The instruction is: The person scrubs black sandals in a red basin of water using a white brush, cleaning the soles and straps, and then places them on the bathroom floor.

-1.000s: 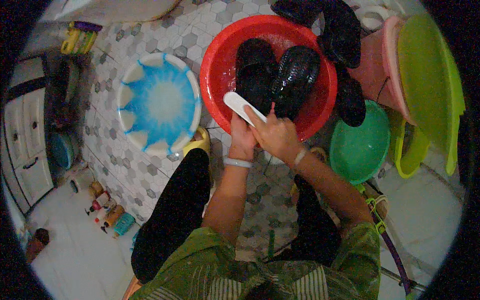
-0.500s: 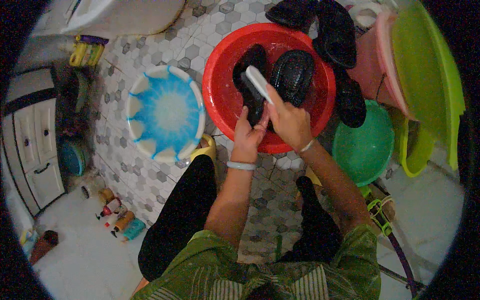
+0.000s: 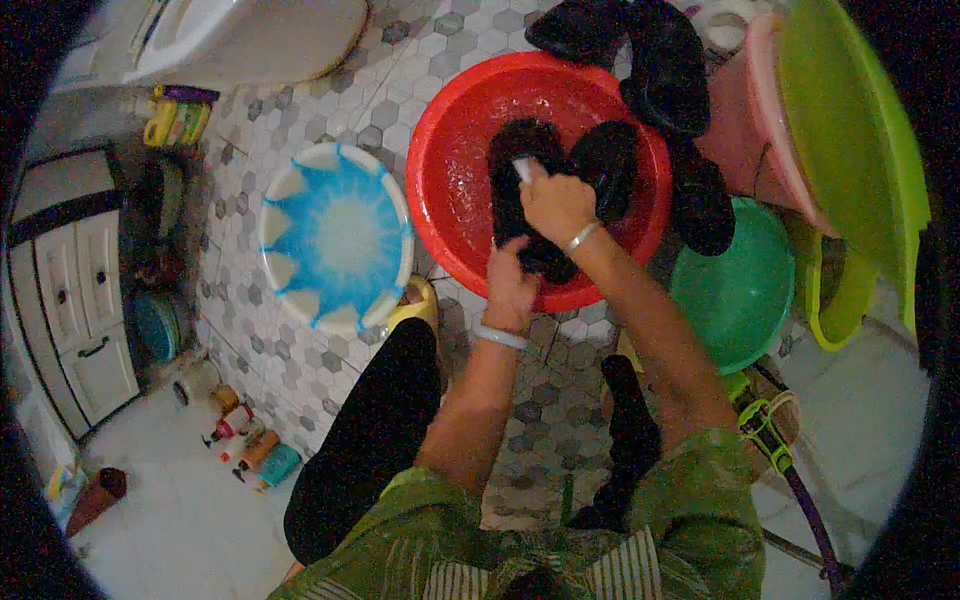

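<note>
A wide red basin (image 3: pixel 424 200) with wet, shiny walls stands before me. Inside it lies a black shoe (image 3: pixel 507 185), its near end held by my left hand (image 3: pixel 512 278). My right hand (image 3: pixel 560 208) is closed round a white-handled brush (image 3: pixel 522 169) over that shoe; the bristles are hidden. A second black shoe (image 3: pixel 612 168) rests in the basin just to the right, partly behind my right hand.
More black footwear (image 3: pixel 668 75) lies along the basin's far right side. A blue-and-white tub (image 3: pixel 272 240) stands at left, a green basin (image 3: pixel 735 290) at right, beside a pink tub (image 3: pixel 735 140). Several bottles (image 3: pixel 255 450) stand at lower left.
The held shoe has turned over or tilted and come nearer and to the right. The brush has shifted nearer, more covered by my right hand. The second shoe also sits differently.
</note>
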The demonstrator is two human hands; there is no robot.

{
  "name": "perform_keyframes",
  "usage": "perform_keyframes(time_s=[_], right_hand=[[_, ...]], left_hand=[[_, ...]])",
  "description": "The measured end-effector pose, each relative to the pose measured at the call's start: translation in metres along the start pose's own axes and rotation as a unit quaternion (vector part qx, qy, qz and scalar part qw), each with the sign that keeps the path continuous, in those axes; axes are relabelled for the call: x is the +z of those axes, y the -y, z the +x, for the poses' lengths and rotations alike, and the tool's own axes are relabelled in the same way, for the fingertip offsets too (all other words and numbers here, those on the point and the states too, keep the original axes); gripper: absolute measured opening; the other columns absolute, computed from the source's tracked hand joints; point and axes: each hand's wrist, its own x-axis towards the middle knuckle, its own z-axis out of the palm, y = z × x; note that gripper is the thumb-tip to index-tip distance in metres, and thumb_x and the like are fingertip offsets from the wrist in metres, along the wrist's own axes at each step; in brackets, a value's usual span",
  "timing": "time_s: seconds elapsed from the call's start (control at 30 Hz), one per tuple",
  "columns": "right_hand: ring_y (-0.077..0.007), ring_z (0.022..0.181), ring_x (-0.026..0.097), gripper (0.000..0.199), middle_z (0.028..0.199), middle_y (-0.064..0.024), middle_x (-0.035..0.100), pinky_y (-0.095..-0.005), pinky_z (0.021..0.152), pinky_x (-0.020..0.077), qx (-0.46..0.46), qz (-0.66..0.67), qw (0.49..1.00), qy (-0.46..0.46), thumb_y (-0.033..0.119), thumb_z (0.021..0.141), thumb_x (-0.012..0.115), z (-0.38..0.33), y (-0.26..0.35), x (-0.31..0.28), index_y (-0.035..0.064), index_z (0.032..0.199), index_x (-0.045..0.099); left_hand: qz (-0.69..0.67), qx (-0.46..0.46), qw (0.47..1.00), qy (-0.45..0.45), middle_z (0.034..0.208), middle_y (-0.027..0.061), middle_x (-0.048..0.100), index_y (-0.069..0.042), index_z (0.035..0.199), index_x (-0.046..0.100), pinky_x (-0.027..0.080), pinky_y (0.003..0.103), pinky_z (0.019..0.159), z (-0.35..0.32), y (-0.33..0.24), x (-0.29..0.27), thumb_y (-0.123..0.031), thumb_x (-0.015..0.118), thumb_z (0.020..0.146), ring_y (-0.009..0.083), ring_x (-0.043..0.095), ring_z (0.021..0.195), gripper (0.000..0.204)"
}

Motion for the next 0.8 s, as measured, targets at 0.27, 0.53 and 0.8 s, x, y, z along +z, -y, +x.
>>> perform_keyframes(time_s=[0.27, 0.53, 0.8], right_hand=[[-0.0337, 0.047, 0.059, 0.043, 0.056, -0.015, 0.06, -0.0469, 0.044, 0.0482, -0.033, -0.011, 0.999, 0.003, 0.031, 0.086, 0.052, -0.055, -0.003, -0.007, 0.0107, 0.124, 0.051], [-0.0298, 0.045, 0.058, 0.043, 0.056, -0.0142, 0.059, -0.0429, 0.042, 0.0474, -0.13, 0.002, 0.987, 0.098, 0.03, 0.086, 0.053, -0.105, 0.001, -0.044, 0.0076, 0.123, 0.051], [-0.0332, 0.054, 0.062, 0.043, 0.061, -0.0153, 0.062, -0.0457, 0.049, 0.0499, 0.043, -0.038, 0.998, -0.037, 0.031, 0.086, 0.053, 0.01, 0.001, 0.035, 0.0073, 0.122, 0.052]], left_hand=[[-0.336, -0.091, 0.937, 0.02, 0.124, 0.01, 0.054, -0.01, 0.127, 0.049, 0.043, 0.044, 0.095, 0.021, -0.008, 0.004, -0.059, 0.03, 0.092, 0.0281, 0.051, 0.113, 0.064], [-0.239, -0.13, 0.962, -0.036, 0.121, 0.0099, 0.056, -0.009, 0.124, 0.05, 0.044, 0.048, 0.093, 0.03, -0.015, -0.023, -0.054, 0.035, 0.094, 0.0292, 0.054, 0.108, 0.056], [-0.194, -0.078, 0.978, -0.008, 0.116, 0.0071, 0.058, -0.009, 0.122, 0.051, 0.043, 0.041, 0.088, 0.016, -0.009, 0.008, -0.044, 0.037, 0.096, 0.0253, 0.056, 0.099, 0.045]])
